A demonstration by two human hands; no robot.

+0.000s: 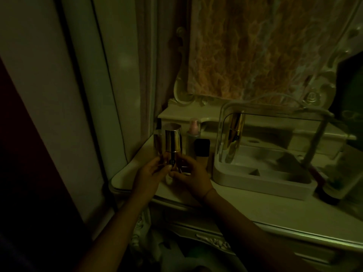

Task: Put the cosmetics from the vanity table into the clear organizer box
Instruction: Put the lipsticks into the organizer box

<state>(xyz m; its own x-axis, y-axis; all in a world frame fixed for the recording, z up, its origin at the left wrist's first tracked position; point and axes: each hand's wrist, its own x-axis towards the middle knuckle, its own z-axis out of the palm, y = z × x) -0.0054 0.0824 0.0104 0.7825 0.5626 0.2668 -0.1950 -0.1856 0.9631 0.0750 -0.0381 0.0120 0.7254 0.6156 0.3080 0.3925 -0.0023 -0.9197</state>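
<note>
The scene is dim. A gold-capped bottle stands upright above the vanity table's left end, held at its base by both hands. My left hand pinches its lower part from the left, and my right hand grips it from the right. Behind it stand a second gold bottle, a pink-capped bottle and a black-capped bottle. The clear organizer box sits to the right, with one gold bottle inside at its left wall.
The vanity table has an ornate mirror frame draped with patterned cloth behind it. A dark bottle stands right of the organizer. A wall and curtain close in on the left. A carved drawer front lies below the table edge.
</note>
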